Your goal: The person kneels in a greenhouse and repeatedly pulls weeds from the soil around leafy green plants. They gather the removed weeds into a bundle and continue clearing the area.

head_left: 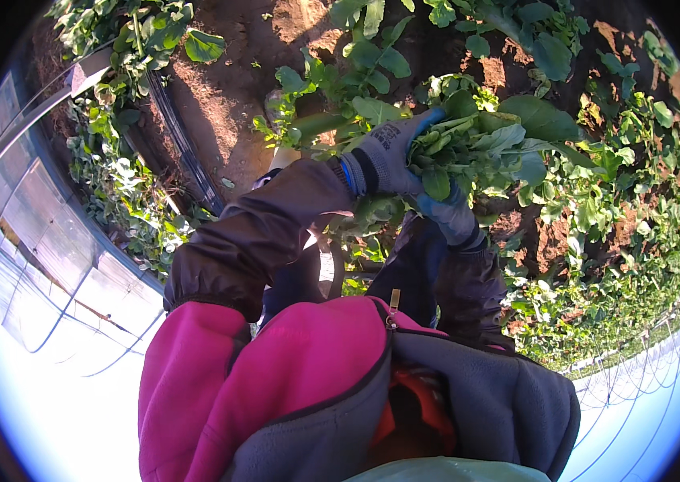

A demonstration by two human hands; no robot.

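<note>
Both hands closed on one bunch of leafy greens (485,149) above the soil bed (227,96): left hand (392,157) gripping the stem end, right hand (452,217) just beneath, leaves fanning rightward.

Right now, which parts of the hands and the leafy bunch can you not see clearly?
Head view only:
- Right hand: palm and fingertips hidden under the leafy bunch.
- Left hand: fingertips buried in leaves.
- Bunch stems and roots: covered by both gloves.
- Black hose: lower end hidden behind the sleeve.
</note>
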